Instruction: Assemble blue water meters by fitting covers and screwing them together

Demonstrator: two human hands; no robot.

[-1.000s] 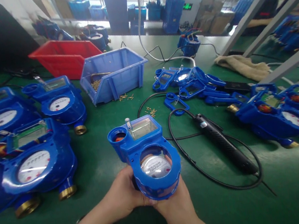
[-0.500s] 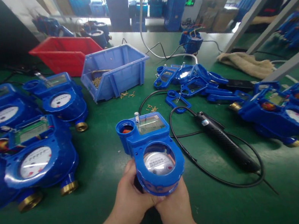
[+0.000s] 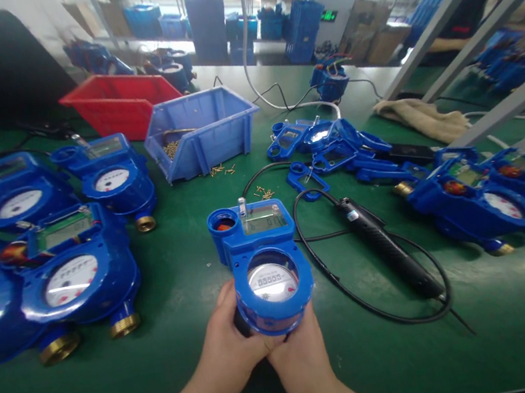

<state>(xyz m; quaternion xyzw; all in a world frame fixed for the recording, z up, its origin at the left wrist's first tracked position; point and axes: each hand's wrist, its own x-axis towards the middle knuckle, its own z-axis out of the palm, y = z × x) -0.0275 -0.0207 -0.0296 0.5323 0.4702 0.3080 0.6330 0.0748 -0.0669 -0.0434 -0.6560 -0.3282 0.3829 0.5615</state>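
Observation:
A blue water meter [image 3: 262, 261] with a round dial and a small display stands in the middle of the green mat, held from below by both my hands. My left hand [image 3: 229, 351] wraps round its lower left side. My right hand [image 3: 299, 359] cups its lower right edge. A black electric screwdriver [image 3: 386, 249] with a looped black cable lies just to the right, untouched.
Several blue meters [image 3: 78, 276] crowd the left, more lie at the right [image 3: 472, 207]. A blue bin of brass screws [image 3: 200, 129] and a red bin [image 3: 119, 103] stand behind. Loose blue covers [image 3: 324, 145] and a cloth [image 3: 423, 114] lie far right. Another person sits at the top right.
The meter has tipped a little flatter and moved slightly left and down in my hands; the grip of both hands is unchanged. The camera has shifted slightly.

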